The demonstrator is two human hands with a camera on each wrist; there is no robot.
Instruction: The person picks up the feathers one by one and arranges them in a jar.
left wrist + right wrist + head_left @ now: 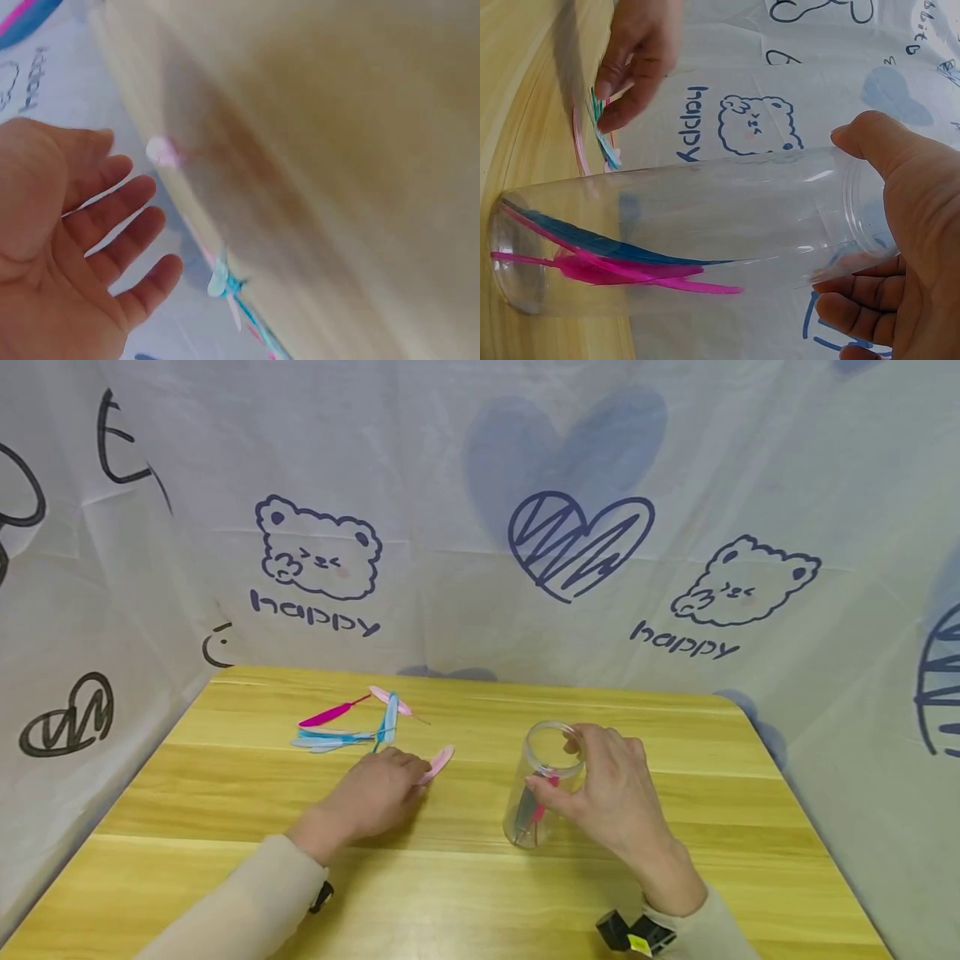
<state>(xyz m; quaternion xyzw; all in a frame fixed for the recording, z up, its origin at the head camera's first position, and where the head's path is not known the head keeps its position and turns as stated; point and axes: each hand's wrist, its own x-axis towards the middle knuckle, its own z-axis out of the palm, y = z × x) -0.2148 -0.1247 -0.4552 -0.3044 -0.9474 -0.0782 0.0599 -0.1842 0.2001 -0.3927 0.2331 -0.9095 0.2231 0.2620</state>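
A clear plastic jar (523, 783) stands upright on the table, gripped near its rim between the thumb and fingers of my right hand (615, 793). Inside it, the right wrist view shows a dark blue feather (619, 245) and magenta feathers (600, 268) leaning along the wall. My left hand (375, 793) hovers low over the table beside a pale pink feather (440, 763). Its fingers are loosely bent with nothing between them in the left wrist view. Behind that hand lie a magenta feather (326, 716), light blue feathers (330, 739) and another pale pink feather (390, 699).
The wooden table (465, 893) has its far edge against a white cloth (450, 568) printed with bears and hearts. A similar cloth hangs at the left and right. Each wrist wears a small black device.
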